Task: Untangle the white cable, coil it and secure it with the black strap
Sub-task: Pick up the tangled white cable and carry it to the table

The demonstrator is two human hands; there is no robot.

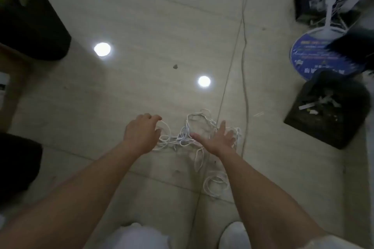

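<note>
A tangled white cable (189, 133) lies in loose loops on the pale tiled floor, with a further loop (215, 185) trailing toward me. My left hand (141, 133) hovers over the tangle's left side, fingers curled, and one cable loop runs right by its fingertips. Whether those fingers pinch the loop is unclear. My right hand (219, 139) is spread flat with straight fingers over the tangle's right side. No black strap shows in the view.
A thin grey cord (244, 50) runs along the floor to the right of the tangle. A black dustpan (327, 109) with litter and a blue round fan (317, 54) lie at right. A dark bin (28, 18) stands at left. My knees (141, 236) are below.
</note>
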